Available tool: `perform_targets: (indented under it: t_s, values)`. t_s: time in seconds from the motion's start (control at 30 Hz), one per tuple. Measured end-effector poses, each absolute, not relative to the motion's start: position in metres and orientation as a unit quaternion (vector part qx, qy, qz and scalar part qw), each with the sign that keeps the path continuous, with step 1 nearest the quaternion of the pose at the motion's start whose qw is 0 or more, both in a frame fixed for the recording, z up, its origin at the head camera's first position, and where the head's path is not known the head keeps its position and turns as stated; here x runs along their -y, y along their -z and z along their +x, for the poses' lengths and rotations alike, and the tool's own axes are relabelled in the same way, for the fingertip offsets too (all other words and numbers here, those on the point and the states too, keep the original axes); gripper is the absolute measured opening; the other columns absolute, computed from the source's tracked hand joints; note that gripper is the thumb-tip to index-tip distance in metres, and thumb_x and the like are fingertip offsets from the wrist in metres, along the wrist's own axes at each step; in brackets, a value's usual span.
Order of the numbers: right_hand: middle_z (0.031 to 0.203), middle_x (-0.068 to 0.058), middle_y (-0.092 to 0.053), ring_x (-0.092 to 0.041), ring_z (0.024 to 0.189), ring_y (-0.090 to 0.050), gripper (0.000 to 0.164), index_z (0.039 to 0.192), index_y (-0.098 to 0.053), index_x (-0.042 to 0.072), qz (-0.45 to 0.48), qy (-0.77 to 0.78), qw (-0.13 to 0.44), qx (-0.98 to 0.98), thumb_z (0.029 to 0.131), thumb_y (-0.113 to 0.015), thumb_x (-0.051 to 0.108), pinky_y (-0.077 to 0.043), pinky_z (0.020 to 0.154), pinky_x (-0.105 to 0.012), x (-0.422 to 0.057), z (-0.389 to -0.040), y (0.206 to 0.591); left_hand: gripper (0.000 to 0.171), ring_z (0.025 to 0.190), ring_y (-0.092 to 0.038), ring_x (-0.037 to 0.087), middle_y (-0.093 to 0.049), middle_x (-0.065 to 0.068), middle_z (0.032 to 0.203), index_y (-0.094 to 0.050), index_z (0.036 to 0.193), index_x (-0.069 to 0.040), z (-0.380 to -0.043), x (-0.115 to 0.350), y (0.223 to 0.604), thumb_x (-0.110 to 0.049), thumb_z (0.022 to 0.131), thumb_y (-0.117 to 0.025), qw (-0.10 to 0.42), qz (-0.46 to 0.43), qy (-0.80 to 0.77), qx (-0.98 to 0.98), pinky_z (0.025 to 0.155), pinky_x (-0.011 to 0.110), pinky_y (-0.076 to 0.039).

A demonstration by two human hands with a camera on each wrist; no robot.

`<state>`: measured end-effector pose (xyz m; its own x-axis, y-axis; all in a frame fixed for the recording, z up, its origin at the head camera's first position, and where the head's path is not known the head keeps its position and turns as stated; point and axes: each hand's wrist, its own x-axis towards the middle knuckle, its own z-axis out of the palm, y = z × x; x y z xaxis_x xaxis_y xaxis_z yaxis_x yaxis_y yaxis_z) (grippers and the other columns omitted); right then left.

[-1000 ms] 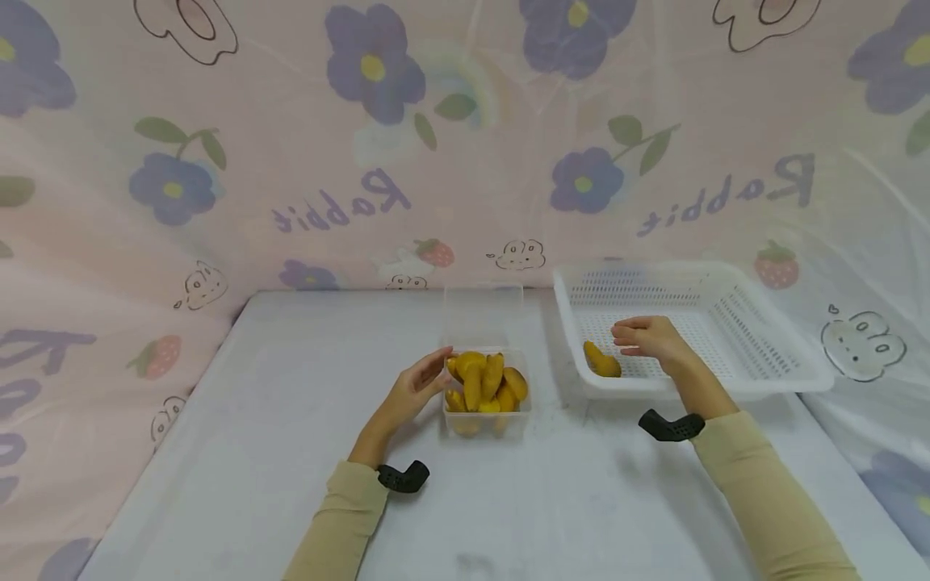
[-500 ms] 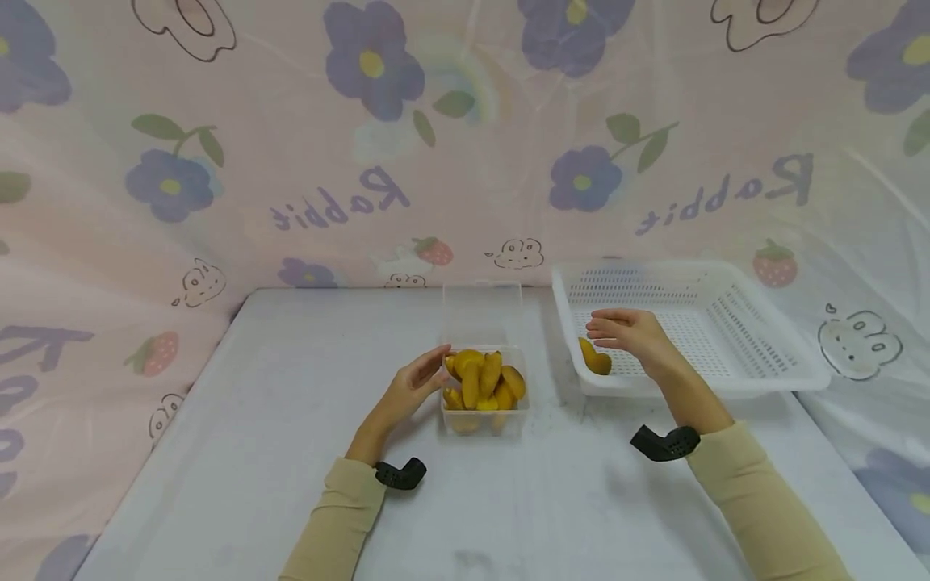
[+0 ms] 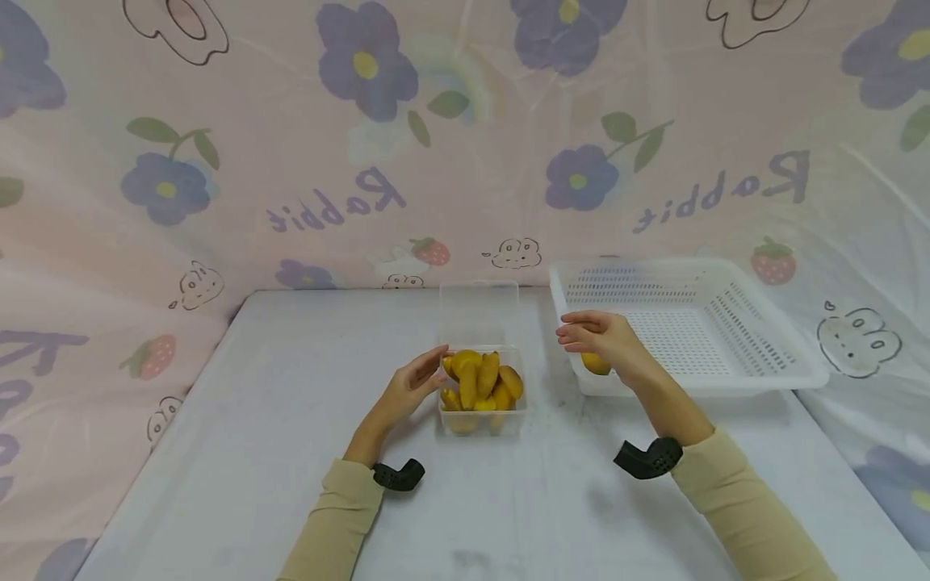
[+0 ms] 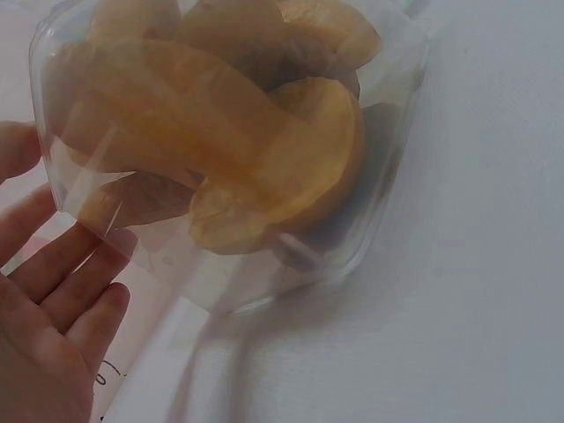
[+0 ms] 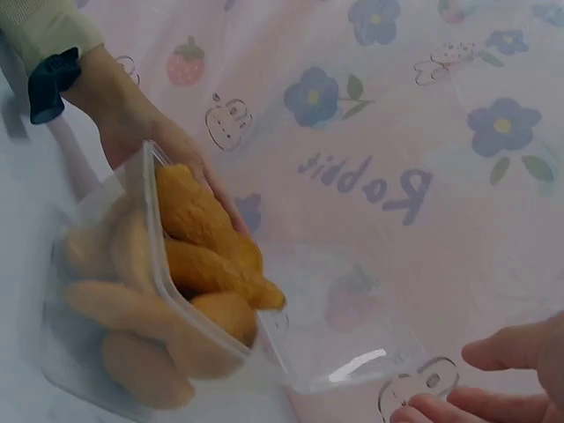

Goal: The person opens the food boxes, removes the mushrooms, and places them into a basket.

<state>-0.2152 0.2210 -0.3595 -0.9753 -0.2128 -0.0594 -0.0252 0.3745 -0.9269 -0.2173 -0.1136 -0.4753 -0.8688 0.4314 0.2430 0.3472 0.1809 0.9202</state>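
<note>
A clear plastic box [image 3: 483,415] stands mid-table with its lid [image 3: 479,313] raised at the back. It is heaped with several smooth, yellow-orange, elongated fruit-like pieces [image 3: 468,379], some curved. My left hand [image 3: 402,395] is at the box's left wall; the left wrist view shows its loosely extended fingers [image 4: 92,264] against the clear side. Over the left end of a white basket, my right hand [image 3: 613,345] is raised with extended fingers, nothing seen in them. One more yellow piece [image 3: 597,365] lies in the basket, partly hidden by that hand.
The white perforated basket [image 3: 788,367] stands at the table's back right, a short gap from the box. A white cover lies over the table [image 3: 240,452]. Behind it hangs a pink sheet [image 3: 465,145] printed with flowers and rabbits.
My right hand has moved left over the basket and now covers part of the yellow piece. The left hand stays beside the box.
</note>
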Motion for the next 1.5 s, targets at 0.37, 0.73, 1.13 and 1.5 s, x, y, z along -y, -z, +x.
perform_targets:
  t_s: [0.37, 0.73, 1.13, 1.5]
  values:
    - [0.121, -0.032, -0.064, -0.017, 0.094, -0.073, 0.042, 0.128, -0.053, -0.010, -0.102, 0.552, 0.143, -0.815, 0.096, -0.058, 0.018, -0.060, 0.091, -0.037, -0.185, -0.206, 0.380, 0.050, 0.140, -0.040, 0.040, -0.045, 0.024, 0.147, -0.037, 0.146, -0.001, -0.214, 0.110, 0.477, -0.009, 0.099, -0.052, 0.037, 0.268, -0.593, -0.758, 0.116, 0.050, -0.033]
    - [0.108, -0.027, -0.070, -0.024, 0.091, -0.073, 0.037, 0.119, -0.059, -0.011, -0.146, 0.550, 0.179, -0.803, 0.094, -0.061, 0.016, -0.062, 0.084, -0.035, -0.149, -0.197, 0.385, 0.051, 0.143, -0.037, 0.036, -0.044, 0.021, 0.149, -0.037, 0.147, -0.004, -0.215, 0.112, 0.475, -0.013, 0.100, -0.052, 0.040, 0.253, -0.595, -0.762, 0.118, 0.048, -0.031]
    - [0.080, -0.017, -0.073, -0.016, 0.062, -0.069, 0.030, 0.096, -0.068, -0.004, -0.122, 0.489, 0.142, -0.852, 0.089, -0.070, 0.025, -0.061, 0.060, -0.027, -0.112, -0.186, 0.399, 0.051, 0.142, -0.038, 0.037, -0.042, 0.023, 0.150, -0.036, 0.147, -0.002, -0.217, 0.114, 0.477, -0.013, 0.100, -0.051, 0.035, 0.255, -0.595, -0.761, 0.117, 0.048, -0.032]
    - [0.072, -0.013, -0.074, -0.007, 0.055, -0.063, 0.031, 0.082, -0.070, -0.003, -0.085, 0.456, 0.078, -0.882, 0.078, -0.080, 0.026, -0.053, 0.052, -0.019, -0.096, -0.182, 0.407, 0.051, 0.141, -0.041, 0.037, -0.046, 0.020, 0.148, -0.037, 0.147, -0.004, -0.218, 0.115, 0.479, -0.014, 0.099, -0.052, 0.037, 0.255, -0.598, -0.759, 0.116, 0.046, -0.034]
